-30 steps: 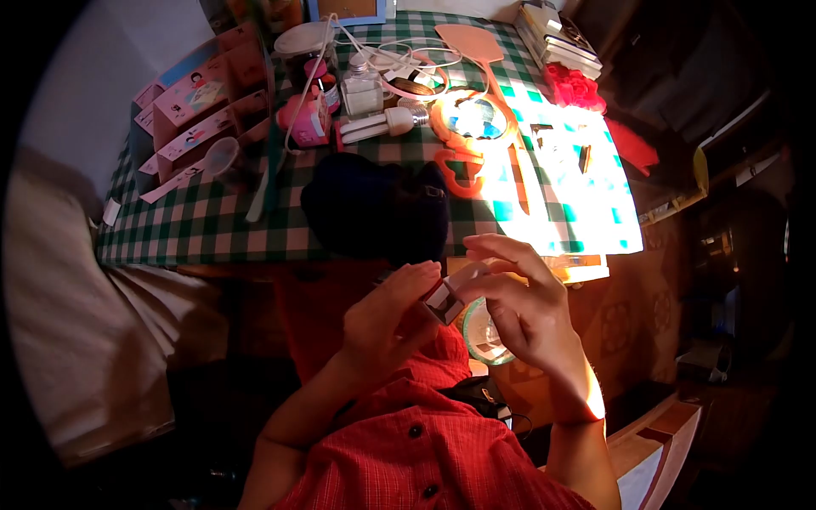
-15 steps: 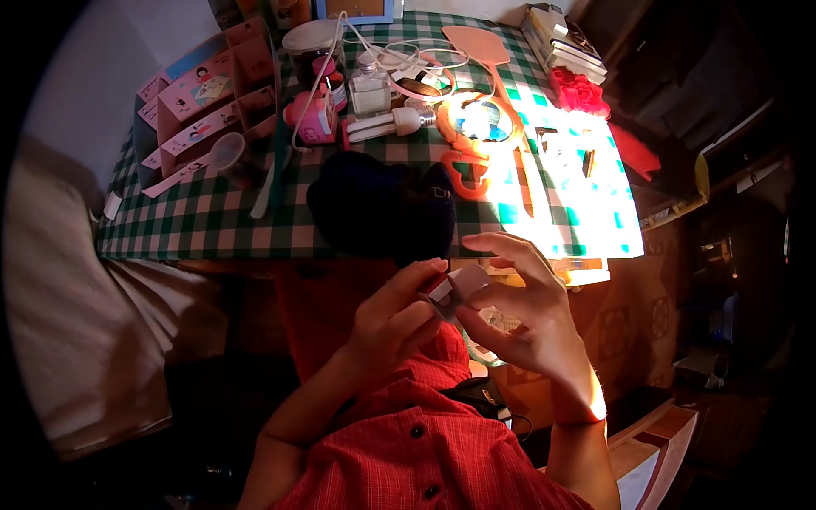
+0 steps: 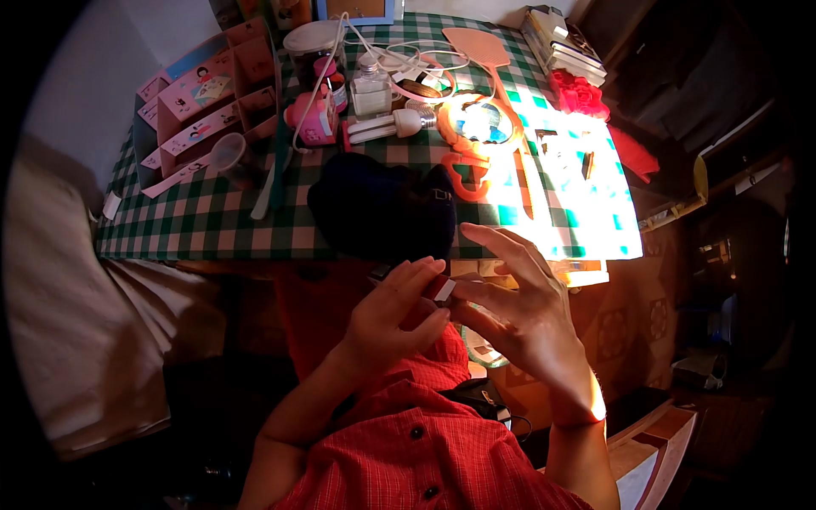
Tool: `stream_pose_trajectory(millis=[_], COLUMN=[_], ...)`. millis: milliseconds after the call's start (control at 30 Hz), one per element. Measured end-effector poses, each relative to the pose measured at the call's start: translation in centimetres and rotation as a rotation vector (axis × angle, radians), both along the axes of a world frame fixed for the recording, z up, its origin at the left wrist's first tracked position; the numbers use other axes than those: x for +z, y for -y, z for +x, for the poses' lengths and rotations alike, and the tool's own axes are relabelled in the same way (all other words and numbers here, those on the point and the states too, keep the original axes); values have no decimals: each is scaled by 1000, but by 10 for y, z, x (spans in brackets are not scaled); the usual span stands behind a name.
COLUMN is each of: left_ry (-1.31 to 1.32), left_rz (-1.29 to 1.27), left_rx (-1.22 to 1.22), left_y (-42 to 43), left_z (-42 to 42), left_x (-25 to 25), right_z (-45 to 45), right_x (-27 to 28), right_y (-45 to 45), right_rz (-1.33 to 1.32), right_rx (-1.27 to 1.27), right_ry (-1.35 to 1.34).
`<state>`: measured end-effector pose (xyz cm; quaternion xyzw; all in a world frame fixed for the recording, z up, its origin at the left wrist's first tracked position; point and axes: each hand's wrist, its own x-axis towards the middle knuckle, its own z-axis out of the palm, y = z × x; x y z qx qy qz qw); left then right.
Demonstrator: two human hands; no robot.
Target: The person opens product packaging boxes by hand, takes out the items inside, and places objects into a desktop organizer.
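My left hand (image 3: pixel 387 319) is closed around a small red box with a white end (image 3: pixel 444 291), held above my lap just off the table's front edge. My right hand (image 3: pixel 535 327) meets the box's end from the right, thumb and a bent finger on it, while its upper fingers stretch out. My palm and fingers hide most of the box. Right behind my hands, on the table, lies a dark blue cloth cap or pouch (image 3: pixel 374 204) with a small buckle.
A green-and-white checked cloth (image 3: pixel 212 229) covers the table. On it are a pink compartment box (image 3: pixel 191 93), a light bulb (image 3: pixel 387 126), a glass bottle (image 3: pixel 371 89), a white cable (image 3: pixel 408 51), an orange hand mirror (image 3: pixel 514 127) and a fly swatter (image 3: pixel 476 42). Red cloth flowers (image 3: pixel 580 93) lie at right.
The pale flap that stood out from the box's end is now folded in, and the white end faces right. My left fingers have shifted further over the box.
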<state>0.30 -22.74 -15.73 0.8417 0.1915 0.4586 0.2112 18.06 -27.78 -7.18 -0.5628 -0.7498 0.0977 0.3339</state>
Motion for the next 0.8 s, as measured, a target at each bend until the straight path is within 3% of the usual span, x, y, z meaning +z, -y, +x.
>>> stream_pose_trajectory(millis=[167, 500, 800], left_ry=[-15, -108, -99], left_rz=[108, 187, 165], left_rx=[27, 112, 172], left_y=[-3, -2, -8], left_z=[0, 2, 3], left_x=[-4, 12, 34], right_z=[1, 7, 14], right_x=[-1, -1, -4], right_y=[-5, -6, 0], right_rz=[171, 203, 60], right_rx=[49, 97, 94], right_ry=[216, 245, -128])
